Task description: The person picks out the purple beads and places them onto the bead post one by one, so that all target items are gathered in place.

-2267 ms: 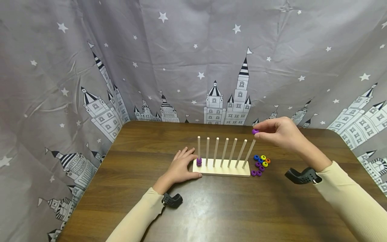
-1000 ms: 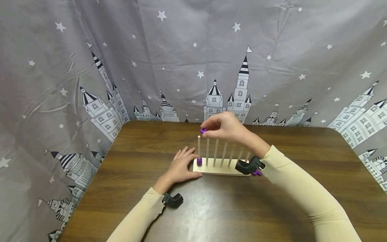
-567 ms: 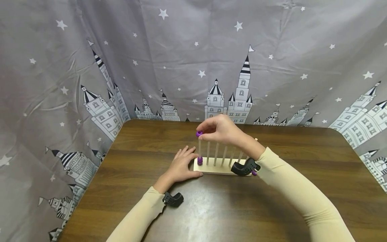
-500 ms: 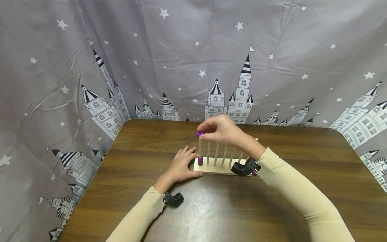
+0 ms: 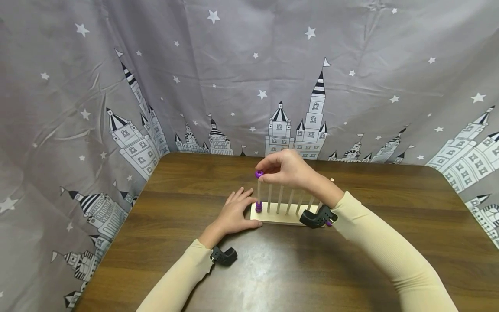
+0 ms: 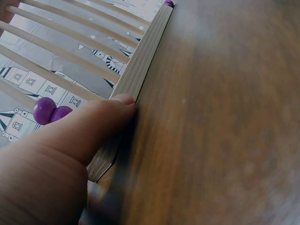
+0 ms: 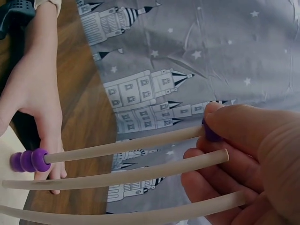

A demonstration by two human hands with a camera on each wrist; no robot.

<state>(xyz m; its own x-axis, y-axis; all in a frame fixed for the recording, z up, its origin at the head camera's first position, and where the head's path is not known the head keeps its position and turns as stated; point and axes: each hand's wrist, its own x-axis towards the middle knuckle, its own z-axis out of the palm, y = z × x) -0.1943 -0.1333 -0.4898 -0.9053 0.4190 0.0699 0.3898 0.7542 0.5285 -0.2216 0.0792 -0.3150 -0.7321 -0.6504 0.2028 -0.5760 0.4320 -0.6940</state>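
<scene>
My right hand (image 5: 288, 169) pinches a purple bead (image 5: 259, 173) between thumb and fingers at the tip of the leftmost wooden peg. In the right wrist view the peg (image 7: 126, 144) runs up to that held bead (image 7: 211, 132). Three purple beads (image 7: 30, 161) are stacked at the foot of the same peg. My left hand (image 5: 232, 214) rests at the left end of the pale wooden base (image 5: 280, 219), fingers spread on the table behind it. In the left wrist view its thumb (image 6: 93, 124) presses against the base's front edge.
Several bare pegs (image 5: 290, 201) stand right of the beaded one, partly behind my right hand and wrist. A loose purple bead (image 5: 329, 223) peeks out beside the black wrist camera (image 5: 317, 216). A grey castle-print curtain (image 5: 234, 78) hangs behind the brown table (image 5: 202, 286).
My right hand has carried the purple bead left from above the rightmost peg to the leftmost peg's tip, staying nearly still lately. Its arm now covers most loose beads. My left hand stays put.
</scene>
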